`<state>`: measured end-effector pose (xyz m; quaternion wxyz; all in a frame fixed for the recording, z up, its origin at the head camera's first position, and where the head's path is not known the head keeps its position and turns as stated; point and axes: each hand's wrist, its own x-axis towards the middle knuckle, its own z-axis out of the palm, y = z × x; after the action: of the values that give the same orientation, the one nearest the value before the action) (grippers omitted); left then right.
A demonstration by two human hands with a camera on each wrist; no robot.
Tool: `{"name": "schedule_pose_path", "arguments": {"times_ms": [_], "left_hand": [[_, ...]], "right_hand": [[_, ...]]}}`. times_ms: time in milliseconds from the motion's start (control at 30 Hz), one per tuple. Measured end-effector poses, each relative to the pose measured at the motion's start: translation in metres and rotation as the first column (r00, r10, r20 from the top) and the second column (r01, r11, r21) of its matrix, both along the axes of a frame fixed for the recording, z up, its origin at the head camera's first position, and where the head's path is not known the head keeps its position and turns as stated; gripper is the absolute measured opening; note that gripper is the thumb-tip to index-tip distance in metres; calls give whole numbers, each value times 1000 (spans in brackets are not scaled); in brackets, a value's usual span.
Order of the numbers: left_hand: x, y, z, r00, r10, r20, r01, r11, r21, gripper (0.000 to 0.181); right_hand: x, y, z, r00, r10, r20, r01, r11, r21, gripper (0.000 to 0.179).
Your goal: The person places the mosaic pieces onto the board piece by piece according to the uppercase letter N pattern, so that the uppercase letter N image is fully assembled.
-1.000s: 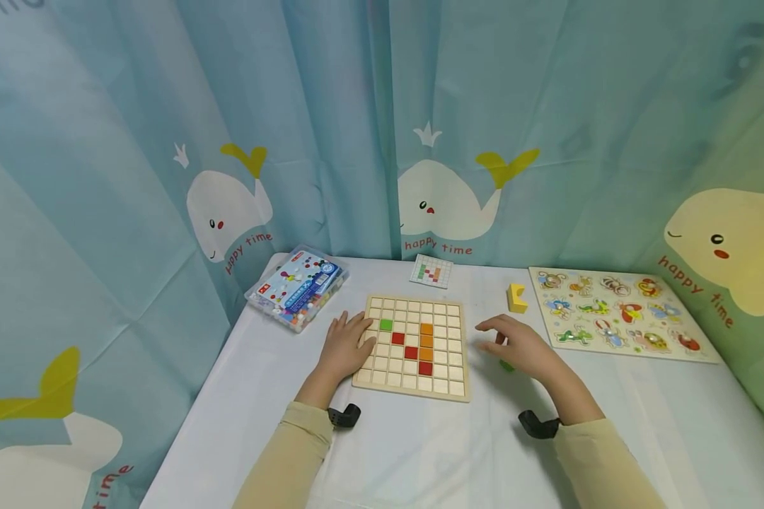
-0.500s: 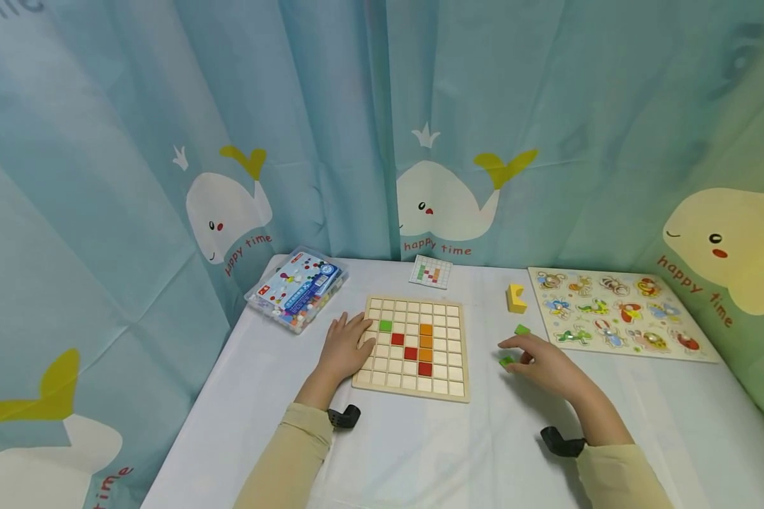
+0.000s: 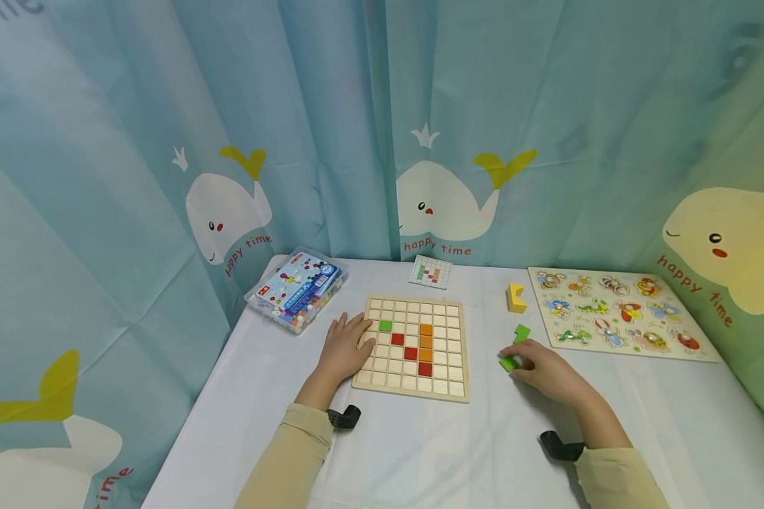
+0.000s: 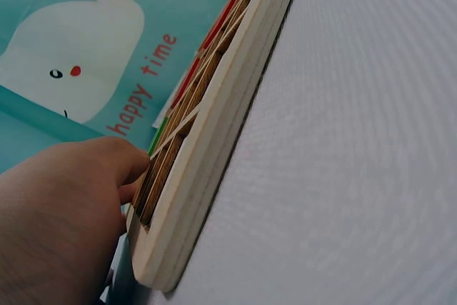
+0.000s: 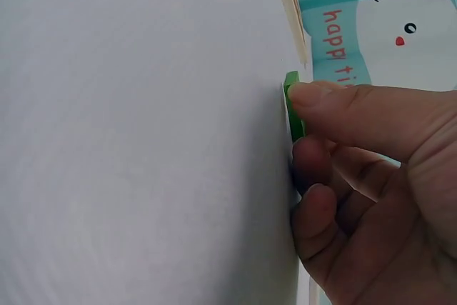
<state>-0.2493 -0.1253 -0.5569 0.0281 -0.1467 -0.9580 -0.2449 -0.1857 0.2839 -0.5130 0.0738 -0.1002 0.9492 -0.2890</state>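
My left hand (image 3: 342, 346) rests on the left edge of a wooden grid board (image 3: 410, 393), its fingers spread over the rim. The left wrist view shows that hand (image 4: 64, 212) at the board's corner. In the board's cells sit a green tile (image 3: 385, 326), red tiles (image 3: 411, 353) and a column of orange tiles (image 3: 426, 342). Right of the board, my right hand (image 3: 550, 371) pinches a small green square tile (image 3: 508, 364) low over the table. In the right wrist view the thumb presses on that tile (image 5: 294, 112). Another green tile (image 3: 522, 330) lies just beyond the fingers.
A yellow block with a notch (image 3: 516, 298) stands behind the green tiles. An insect puzzle board (image 3: 617, 314) lies at the right. Behind the grid board is a small pattern card (image 3: 431, 272). A clear plastic box (image 3: 298, 288) sits at the back left, before a whale-print curtain (image 3: 331, 141).
My right hand has moved right and toward me, away from the board, and its fingers have closed on a green tile. The left hand stays where it was.
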Motion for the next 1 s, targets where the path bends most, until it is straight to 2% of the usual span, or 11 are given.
{"name": "schedule_pose_path", "arguments": {"times_ms": [367,1000], "left_hand": [[-1,0,0,1000,-4,4,4,1000,-2,51],[-2,0,-2,1000,2,12,-2,1000,-9,52]], "right_hand": [[-1,-2,-4,1000,-18,23,18,1000,-6,29],[-1,-5,-4,999,-30,-15,30,999,14,22]]}}
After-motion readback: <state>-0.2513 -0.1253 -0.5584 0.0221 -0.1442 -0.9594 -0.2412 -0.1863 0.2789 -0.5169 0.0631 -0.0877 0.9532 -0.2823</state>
